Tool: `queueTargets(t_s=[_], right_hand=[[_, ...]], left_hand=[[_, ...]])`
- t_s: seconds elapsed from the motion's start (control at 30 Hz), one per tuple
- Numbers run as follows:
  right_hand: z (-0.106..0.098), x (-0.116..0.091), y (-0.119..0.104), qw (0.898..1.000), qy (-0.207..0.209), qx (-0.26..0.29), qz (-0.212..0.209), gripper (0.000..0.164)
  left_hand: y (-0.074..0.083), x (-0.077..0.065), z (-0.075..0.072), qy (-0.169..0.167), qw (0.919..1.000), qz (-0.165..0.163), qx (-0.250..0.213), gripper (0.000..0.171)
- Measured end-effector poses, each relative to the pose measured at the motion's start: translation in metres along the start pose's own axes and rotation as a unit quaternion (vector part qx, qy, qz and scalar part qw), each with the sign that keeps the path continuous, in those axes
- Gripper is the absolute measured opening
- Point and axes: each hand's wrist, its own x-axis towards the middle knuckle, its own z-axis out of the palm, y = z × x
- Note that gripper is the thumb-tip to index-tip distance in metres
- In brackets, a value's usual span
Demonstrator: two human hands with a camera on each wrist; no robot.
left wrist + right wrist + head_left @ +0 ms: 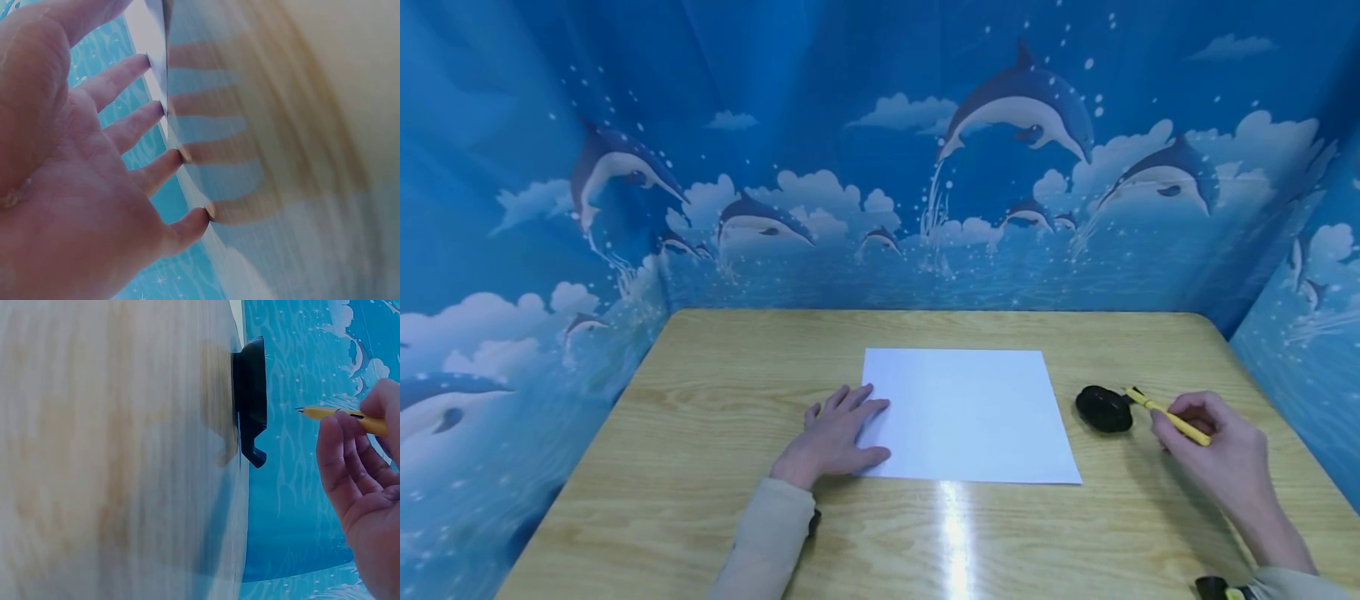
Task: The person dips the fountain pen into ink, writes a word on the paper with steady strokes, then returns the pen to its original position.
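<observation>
A blank white sheet of paper point(966, 417) lies flat on the wooden table. My left hand point(829, 442) rests at its left edge, fingers spread, thumb and index finger over the paper. In the left wrist view the other fingertips of the left hand point(87, 175) touch the tabletop. Between thumb and fingers, my right hand point(1228, 454) pinches a yellow pen point(1180, 423). A bare metal tip shows on the pen point(322, 413) in the right wrist view. It points toward a rounded black pen stand point(1102, 409) with a short angled socket point(254, 452), and is apart from it there.
The wooden table point(700, 417) has rounded far corners and a glossy light reflection near its front. Behind it and at both sides hangs a blue curtain point(820, 275) printed with dolphins and clouds.
</observation>
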Motion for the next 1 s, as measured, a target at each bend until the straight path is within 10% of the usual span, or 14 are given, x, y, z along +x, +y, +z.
queueTargets(t_s=[0.37,1.0], right_hand=[[-0.0002,-0.0025,0.0012,0.996,-0.080,0.029,0.033,0.033],[0.0027,0.0004,0.0013,0.998,-0.027,0.045,0.040,0.017]], left_hand=[[-0.0003,-0.0003,0.0005,0.000,1.0000,-0.002,-0.002,0.068],[0.0003,-0.0020,-0.0014,-0.003,0.9999,0.005,-0.011,0.068]])
